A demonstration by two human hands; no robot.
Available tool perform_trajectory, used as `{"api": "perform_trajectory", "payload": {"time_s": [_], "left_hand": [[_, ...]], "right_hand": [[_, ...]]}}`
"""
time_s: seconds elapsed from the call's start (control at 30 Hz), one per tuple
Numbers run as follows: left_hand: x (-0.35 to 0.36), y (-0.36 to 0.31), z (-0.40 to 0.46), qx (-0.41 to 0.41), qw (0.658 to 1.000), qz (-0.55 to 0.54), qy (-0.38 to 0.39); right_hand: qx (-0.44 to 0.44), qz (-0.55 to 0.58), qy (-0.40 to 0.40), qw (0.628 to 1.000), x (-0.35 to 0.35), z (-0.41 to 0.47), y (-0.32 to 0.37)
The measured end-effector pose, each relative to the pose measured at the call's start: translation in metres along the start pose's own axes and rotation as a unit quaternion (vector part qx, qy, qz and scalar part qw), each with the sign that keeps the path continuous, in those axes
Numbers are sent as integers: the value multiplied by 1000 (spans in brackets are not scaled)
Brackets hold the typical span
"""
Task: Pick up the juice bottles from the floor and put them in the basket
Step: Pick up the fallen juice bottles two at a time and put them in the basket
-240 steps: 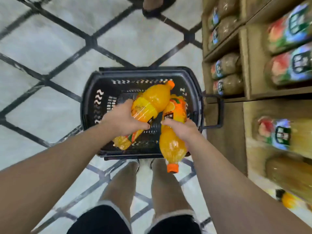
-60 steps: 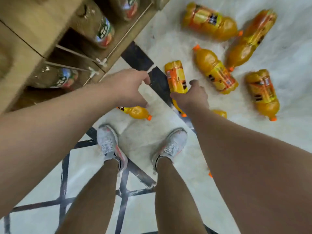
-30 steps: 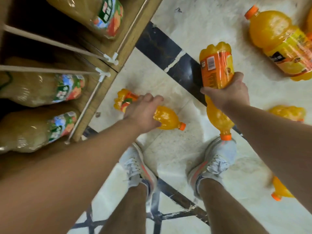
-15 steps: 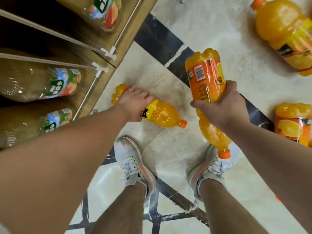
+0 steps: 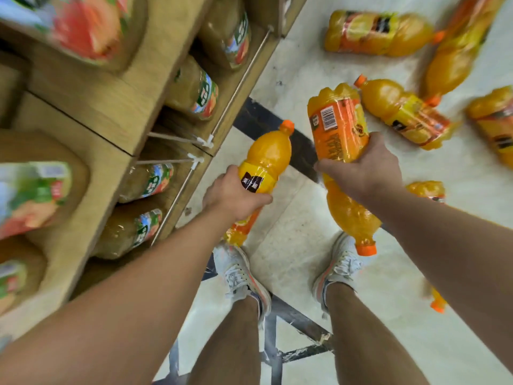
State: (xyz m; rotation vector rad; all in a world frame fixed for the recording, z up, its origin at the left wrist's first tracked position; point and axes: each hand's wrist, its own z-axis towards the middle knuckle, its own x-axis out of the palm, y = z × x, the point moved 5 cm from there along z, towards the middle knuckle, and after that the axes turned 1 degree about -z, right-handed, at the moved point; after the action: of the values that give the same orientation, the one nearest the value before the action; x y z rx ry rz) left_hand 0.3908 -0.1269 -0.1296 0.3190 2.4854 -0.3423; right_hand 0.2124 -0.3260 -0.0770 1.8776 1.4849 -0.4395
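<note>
Both bottles have left the floor since half a second back; left hand wraps the yellow-labelled bottle at its middle, cap pointing away, right hand clamps the orange-labelled bottle at its waist, cap hanging toward the shoes. Hands apart, each full. More juice bottles lie on the floor beyond the right hand. Basket not in view. Step: carrying. Next likely needs a turn to find the basket

Bare arms and legs; white sneakers with orange trim.
</note>
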Motion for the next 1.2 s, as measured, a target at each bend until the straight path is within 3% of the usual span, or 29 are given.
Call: {"api": "perform_trajectory", "payload": {"time_s": [0.1,0.23,0.6,0.9,1.2], "left_hand": [[-52,-34,-49,-18,992,-123,-21],[-133,-86,-123,17,980,-190,-56],[-372,-174,-361,122,955,-237,-128],[-517,-161,-536,188,917,-302,-184],[-594,-88,-638,192,867,-379,-260]], "right_hand": [[-16,7,-8,1000,-51,-34,37],[-44,14,-32,998,-132,-90,92],[-89,18,-89,992,-373,-301,229],[-180,-37,-125,975,-492,-488,318],[-280,-90,-137,946,-507,-611,408]]}}
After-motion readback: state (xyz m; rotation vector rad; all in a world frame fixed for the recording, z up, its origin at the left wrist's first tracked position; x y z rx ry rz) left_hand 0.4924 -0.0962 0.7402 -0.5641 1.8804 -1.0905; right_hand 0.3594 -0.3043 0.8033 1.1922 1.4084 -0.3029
